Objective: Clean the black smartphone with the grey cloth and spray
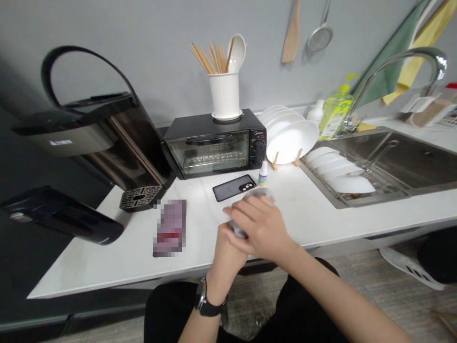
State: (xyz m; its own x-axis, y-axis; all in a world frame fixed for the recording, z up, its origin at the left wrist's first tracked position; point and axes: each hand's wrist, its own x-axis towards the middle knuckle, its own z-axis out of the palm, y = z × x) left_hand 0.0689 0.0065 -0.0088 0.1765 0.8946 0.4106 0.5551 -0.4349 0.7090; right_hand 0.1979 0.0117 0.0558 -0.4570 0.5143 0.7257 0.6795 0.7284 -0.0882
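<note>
My left hand (228,250) and my right hand (262,226) are closed together above the front of the counter. Between them is a small grey thing (237,230), blurred and mostly covered by fingers; its kind does not show. The right hand lies over the top, and the left fingers are largely hidden beneath it. Just beyond the hands a dark phone (233,187) lies with its camera lenses up. Beside it stands a small white spray bottle (263,174) with a coloured label. Left of the hands lies a flat purple phone-shaped item (171,224), partly pixelated.
A toaster oven (214,150) carries a white holder (224,95) of chopsticks. At left stand a tall drink dispenser (110,138) and a dark bottle lying down (82,221). Plates (293,140) stand in a rack beside the sink (421,176), where bowls (352,185) sit.
</note>
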